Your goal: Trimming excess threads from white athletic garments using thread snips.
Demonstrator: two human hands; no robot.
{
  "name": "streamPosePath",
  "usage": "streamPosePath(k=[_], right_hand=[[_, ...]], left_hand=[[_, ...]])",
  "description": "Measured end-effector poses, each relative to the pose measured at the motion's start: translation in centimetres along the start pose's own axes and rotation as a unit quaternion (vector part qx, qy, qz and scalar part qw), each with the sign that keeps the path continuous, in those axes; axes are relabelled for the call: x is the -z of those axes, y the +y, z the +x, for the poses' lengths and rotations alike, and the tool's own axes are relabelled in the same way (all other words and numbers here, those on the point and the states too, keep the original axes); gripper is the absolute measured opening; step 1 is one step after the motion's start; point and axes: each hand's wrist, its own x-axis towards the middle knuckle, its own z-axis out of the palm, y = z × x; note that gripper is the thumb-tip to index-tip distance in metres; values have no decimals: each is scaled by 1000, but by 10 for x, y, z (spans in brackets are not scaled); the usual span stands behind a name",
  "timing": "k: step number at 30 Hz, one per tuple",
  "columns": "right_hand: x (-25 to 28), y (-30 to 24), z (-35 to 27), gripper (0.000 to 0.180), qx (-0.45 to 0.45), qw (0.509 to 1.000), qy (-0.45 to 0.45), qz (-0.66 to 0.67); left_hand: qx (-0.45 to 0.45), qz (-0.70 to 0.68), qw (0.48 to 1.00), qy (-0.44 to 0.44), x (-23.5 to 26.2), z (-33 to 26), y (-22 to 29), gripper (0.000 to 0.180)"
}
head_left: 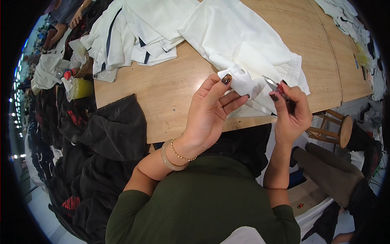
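Note:
My left hand point(207, 112) pinches a bunched fold of a white garment point(252, 34) between thumb and fingers, lifting it a little off the wooden table point(162, 93). The garment spreads away from me, and a gathered elastic band shows at its right end. In my right hand point(294, 114) is a small pair of thread snips point(271, 83) with red on the handle. Their metal blades point up and left, just right of the lifted fold and apparently apart from my left fingers. My right palm and fingers hide most of the handle.
White garments with navy stripes point(118, 36) lie at the far left of the table, over a phone point(107, 75). Beside them stands a yellow container point(83, 88). Dark garments point(115, 130) heap at the left. A wooden stool point(346, 131) stands right. Another person's hand point(77, 18) shows far left.

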Motion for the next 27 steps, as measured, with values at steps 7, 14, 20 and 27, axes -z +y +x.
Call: streamPosePath(k=[7, 14, 20, 27], right_hand=[[-3, -5, 2, 29, 61, 996, -43, -46], [-7, -8, 4, 32, 60, 994, -62, -71], [-2, -4, 4, 33, 126, 987, -55, -88], [-7, -7, 4, 34, 142, 981, -66, -112]], left_hand=[[4, 5, 1000, -13, -1, 1, 3, 15], [8, 13, 1000, -10, -3, 1, 1, 15], [17, 6, 1000, -2, -4, 0, 5, 15], [20, 5, 1000, -7, -3, -2, 3, 14]])
